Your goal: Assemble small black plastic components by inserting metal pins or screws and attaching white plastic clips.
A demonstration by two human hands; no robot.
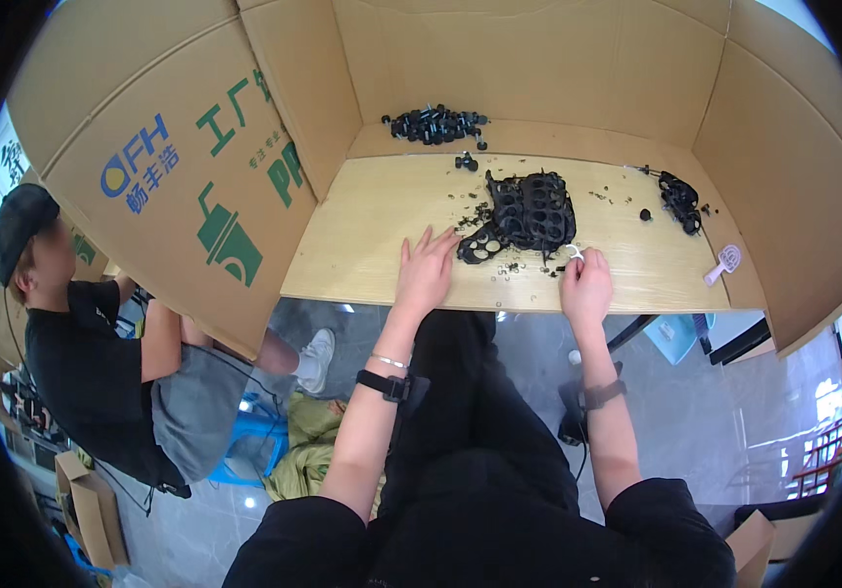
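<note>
In the middle of the table lies a black moulded part with rows of round holes (pixel 535 208). A smaller black piece with round holes (pixel 480 245) juts from its near left corner. My left hand (pixel 426 271) rests on the tabletop beside that smaller piece, fingers spread. At the near right corner of the black part, my right hand (pixel 587 286) is closed, with a small white curved piece (pixel 575 252) at its fingertips. Whether it is a ring or a hook I cannot make out. Tiny rings and black bits (pixel 509 271) lie scattered around the black part.
Cardboard walls (pixel 529 69) enclose the wooden table (pixel 362 216) at the back and sides. At the back lies a pile of black knobs (pixel 435 125). Black parts (pixel 678 201) and a pink handled tool (pixel 722 265) lie on the right. A seated person (pixel 97 333) is at left.
</note>
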